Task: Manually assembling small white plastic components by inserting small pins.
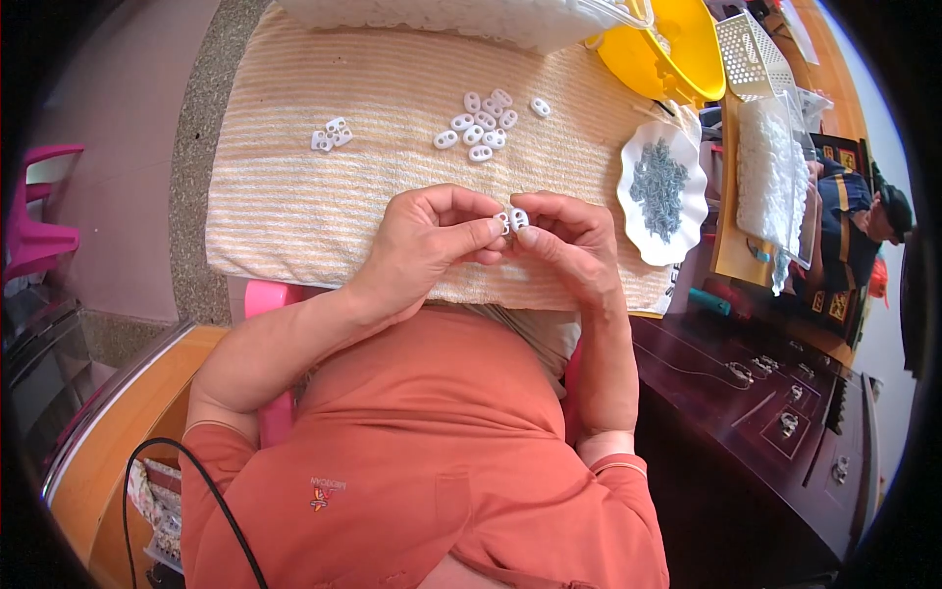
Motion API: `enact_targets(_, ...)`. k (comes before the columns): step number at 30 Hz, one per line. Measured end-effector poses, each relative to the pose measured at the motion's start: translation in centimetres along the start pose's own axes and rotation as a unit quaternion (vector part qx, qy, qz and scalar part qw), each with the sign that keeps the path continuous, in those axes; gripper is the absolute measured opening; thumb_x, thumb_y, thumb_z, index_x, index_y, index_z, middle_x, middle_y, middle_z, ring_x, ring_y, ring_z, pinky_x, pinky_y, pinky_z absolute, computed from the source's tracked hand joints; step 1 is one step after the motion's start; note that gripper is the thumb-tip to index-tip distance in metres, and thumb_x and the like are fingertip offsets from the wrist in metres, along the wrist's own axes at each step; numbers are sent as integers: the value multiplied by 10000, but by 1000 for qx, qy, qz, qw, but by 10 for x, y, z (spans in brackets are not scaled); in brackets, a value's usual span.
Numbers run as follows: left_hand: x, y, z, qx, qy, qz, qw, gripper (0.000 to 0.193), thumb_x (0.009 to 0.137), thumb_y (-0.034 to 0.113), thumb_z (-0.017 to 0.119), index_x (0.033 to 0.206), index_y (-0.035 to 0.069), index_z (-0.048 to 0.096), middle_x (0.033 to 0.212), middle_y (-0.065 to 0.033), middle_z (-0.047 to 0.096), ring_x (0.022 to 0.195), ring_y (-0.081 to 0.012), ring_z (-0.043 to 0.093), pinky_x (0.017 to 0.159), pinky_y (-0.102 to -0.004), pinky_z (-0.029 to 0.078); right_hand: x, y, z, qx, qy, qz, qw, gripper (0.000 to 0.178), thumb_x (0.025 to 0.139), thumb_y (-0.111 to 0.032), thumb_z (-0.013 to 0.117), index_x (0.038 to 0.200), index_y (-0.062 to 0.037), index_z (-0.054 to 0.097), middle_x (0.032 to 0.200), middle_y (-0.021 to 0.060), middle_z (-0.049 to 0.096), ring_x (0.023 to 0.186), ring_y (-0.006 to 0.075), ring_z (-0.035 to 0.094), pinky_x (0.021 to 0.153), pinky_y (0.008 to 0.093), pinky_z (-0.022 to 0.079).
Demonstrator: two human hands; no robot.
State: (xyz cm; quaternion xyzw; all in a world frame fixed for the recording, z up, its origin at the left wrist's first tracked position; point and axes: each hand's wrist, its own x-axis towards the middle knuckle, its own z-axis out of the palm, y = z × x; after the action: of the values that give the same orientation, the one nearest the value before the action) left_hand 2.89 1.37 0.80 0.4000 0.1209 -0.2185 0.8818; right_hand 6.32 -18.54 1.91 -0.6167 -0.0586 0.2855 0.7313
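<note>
My left hand [439, 233] pinches a small white plastic cord-lock insert [503, 223] between thumb and fingers. In my right hand [572, 240] is a white oval two-hole cord-lock shell [520, 218], gripped the same way. The two pieces are side by side, very close together; whether they touch I cannot tell. Beyond my hands lies a loose group of white oval two-hole shells [484, 119], with one shell [540, 107] a little apart. Farther left sits a small cluster of white inserts [333, 134]. A white scalloped dish [634, 235] to the right holds many small grey springs [659, 187].
A striped towel [285, 211] covers the table. At the far edge stand a clear tub [461, 22] of white pieces, a yellow basin [677, 64] and a white perforated basket [754, 57]. Another clear box [773, 182] is at right. A person [852, 226] appears at far right.
</note>
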Motion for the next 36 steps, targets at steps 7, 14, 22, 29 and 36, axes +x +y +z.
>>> enact_targets(7,0,-2,-1,7,1,-5,1000,159,877,41,636,1025,-16,620,923,-83,664,812,-123,639,734,-257,556,1,2,-1,-6,-5,-1,1000,292,856,2,653,1141,47,609,992,98,676,891,136,648,788,261,536)
enact_targets(14,0,-2,-1,6,-9,-5,1000,160,875,38,635,1024,-19,620,917,-80,660,809,-120,634,735,-252,550,1,4,0,-8,-8,-6,1000,282,850,23,653,1127,54,610,985,117,680,871,153,663,776,272,554)
enact_targets(22,-1,0,0,8,-7,-8,1000,150,875,39,634,1016,-13,622,906,-76,661,796,-116,633,726,-246,548,1,5,-1,4,-18,-13,1000,291,849,31,647,1134,63,598,981,129,683,867,166,671,768,281,566)
enact_targets(29,-1,0,-1,2,-11,-18,1000,148,877,44,636,1015,-7,619,904,-76,661,789,-117,635,715,-243,551,1,7,-2,6,-18,-11,1000,290,852,31,643,1137,62,598,981,128,684,867,161,671,766,275,566)
enact_targets(36,-2,3,2,-20,-1,-22,1000,141,876,27,632,1000,-39,616,883,-90,661,774,-130,643,724,-245,553,0,7,0,23,-17,-13,999,298,853,24,645,1144,66,593,988,130,682,876,169,672,777,281,567)
